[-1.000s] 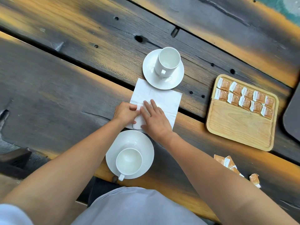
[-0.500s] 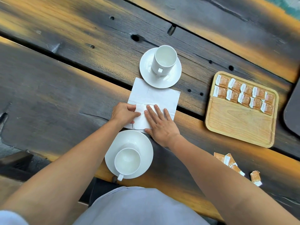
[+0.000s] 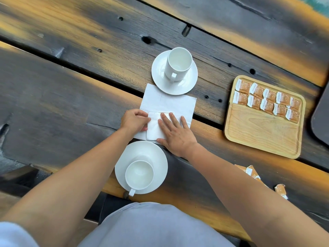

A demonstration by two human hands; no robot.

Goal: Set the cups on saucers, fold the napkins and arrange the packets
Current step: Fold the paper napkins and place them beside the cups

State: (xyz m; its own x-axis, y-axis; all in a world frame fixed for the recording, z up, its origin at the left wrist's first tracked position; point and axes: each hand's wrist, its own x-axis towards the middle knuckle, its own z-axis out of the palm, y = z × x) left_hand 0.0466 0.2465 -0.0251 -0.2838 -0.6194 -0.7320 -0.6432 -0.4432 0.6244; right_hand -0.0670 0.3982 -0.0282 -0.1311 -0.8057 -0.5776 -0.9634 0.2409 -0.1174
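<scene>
A white napkin [image 3: 169, 102] lies flat on the wooden table between two cup sets. On it sits a smaller folded napkin [image 3: 154, 128]. My left hand [image 3: 134, 121] pinches the folded napkin's left edge. My right hand [image 3: 176, 133] presses flat on its right part with straight fingers. A white cup [image 3: 179, 63] stands on a saucer [image 3: 158, 75] beyond the napkin. Another white cup [image 3: 139, 174] stands on a saucer [image 3: 142, 150] near me. Several orange packets [image 3: 267, 99] lie in two rows on a wooden tray [image 3: 263, 132].
A few loose orange packets [image 3: 252, 173] lie on the table at the right near its front edge. A dark rounded object [image 3: 321, 114] shows at the far right edge. The table planks have dark gaps and knot holes.
My right hand has slid to the right across the folded napkin and flattened it. My left hand stays at the left edge.
</scene>
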